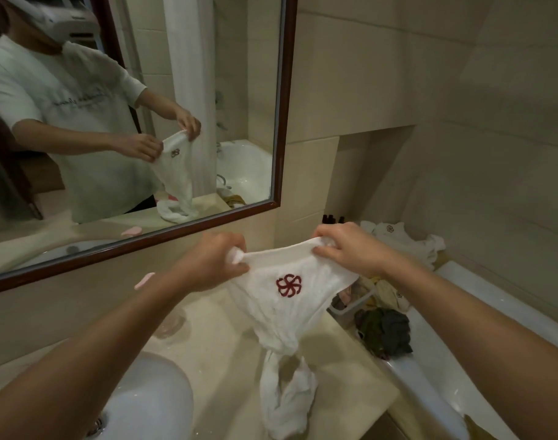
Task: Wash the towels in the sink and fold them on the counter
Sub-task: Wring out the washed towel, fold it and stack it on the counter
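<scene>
A white towel [284,315] with a dark red flower emblem hangs stretched between both hands above the beige counter [344,363]. My left hand [214,262] pinches its top left corner. My right hand [344,246] grips the top edge on the right. The towel's lower part is twisted and bunched, and its end rests on the counter. The white sink [150,395] lies at the lower left, its basin partly out of frame. Another white towel [401,239] with the same emblem lies crumpled at the back right.
A wood-framed mirror [284,122] covers the wall ahead and reflects me. To the right, a white bathtub [462,373] holds a white basket [350,308] and dark and yellowish cloths [385,331]. A pink object [144,280] lies by the mirror. Small dark bottles [333,219] stand at the back.
</scene>
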A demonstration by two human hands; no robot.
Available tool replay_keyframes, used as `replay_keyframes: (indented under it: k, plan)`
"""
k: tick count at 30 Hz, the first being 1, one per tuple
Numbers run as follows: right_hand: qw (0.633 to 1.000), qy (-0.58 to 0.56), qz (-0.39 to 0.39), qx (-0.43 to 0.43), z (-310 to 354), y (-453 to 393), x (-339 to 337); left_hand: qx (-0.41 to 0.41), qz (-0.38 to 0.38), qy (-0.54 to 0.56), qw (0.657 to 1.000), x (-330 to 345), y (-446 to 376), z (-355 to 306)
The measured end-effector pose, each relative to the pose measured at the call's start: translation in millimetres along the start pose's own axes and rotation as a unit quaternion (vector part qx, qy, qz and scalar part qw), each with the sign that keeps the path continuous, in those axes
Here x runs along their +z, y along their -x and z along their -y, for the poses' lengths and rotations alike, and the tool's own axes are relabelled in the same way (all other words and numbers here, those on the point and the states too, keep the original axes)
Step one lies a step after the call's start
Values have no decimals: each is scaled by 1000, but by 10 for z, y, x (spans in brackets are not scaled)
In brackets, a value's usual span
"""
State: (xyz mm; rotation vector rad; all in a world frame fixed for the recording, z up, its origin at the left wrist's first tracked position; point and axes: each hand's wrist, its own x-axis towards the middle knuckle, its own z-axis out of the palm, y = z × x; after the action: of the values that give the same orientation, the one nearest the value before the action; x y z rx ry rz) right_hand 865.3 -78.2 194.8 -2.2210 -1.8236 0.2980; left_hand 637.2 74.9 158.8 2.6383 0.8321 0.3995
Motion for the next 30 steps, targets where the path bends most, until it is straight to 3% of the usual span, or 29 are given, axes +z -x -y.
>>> replay_keyframes:
  k: [3,5,7,8,9,11,13,14,15,16,17,18,19,20,22,23,25,27,29,30]
  plan:
    - [997,53,56,-4,-127,55,-63,-33,42,-78,995,99,42,240]
    - [990,86,113,4,-179,102,-27,-86,26,-83,993,201,75,359]
    - [973,155,166,49,-214,130,81,-146,1,2,989,254,79,364]
    - [961,203,171,72,-248,124,152,-177,-1,103,979,266,82,314]
    - [954,240,158,85,-294,100,223,-206,7,239,949,262,98,216]
    - [970,205,88,101,-400,78,319,-243,59,480,841,219,125,5]
    - [988,-29,8,152,-520,119,307,-226,91,586,773,136,147,-86]
    - [969,-169,-25,176,-547,180,285,-202,108,615,755,100,166,-123]
    - [942,-272,-50,191,-561,240,268,-179,126,606,765,77,174,-133]
    - [925,-320,-56,195,-551,278,243,-157,145,533,819,74,169,-136]
    - [926,-324,-44,187,-516,287,241,-136,174,385,896,94,149,-116]
    - [937,-303,-23,175,-440,283,257,-120,213,185,952,135,124,-96]
    - [948,-276,-7,159,-349,264,269,-107,253,1,962,205,92,-76]
    - [955,-257,7,147,-251,242,246,-103,274,-131,947,281,60,-50]
    - [962,-238,65,118,-90,206,157,-114,242,-236,934,374,-14,34]
    - [969,-187,120,105,-43,196,127,-115,204,-241,942,375,-46,89]
    - [976,24,194,96,-23,190,177,-84,129,-184,971,351,-129,211]
    - [956,228,147,113,-94,150,316,-60,86,-12,994,320,-160,217]
    - [965,233,53,107,-209,70,386,-55,65,197,977,246,-92,90]
    - [983,137,25,120,-259,56,342,-46,81,286,954,194,-58,26]
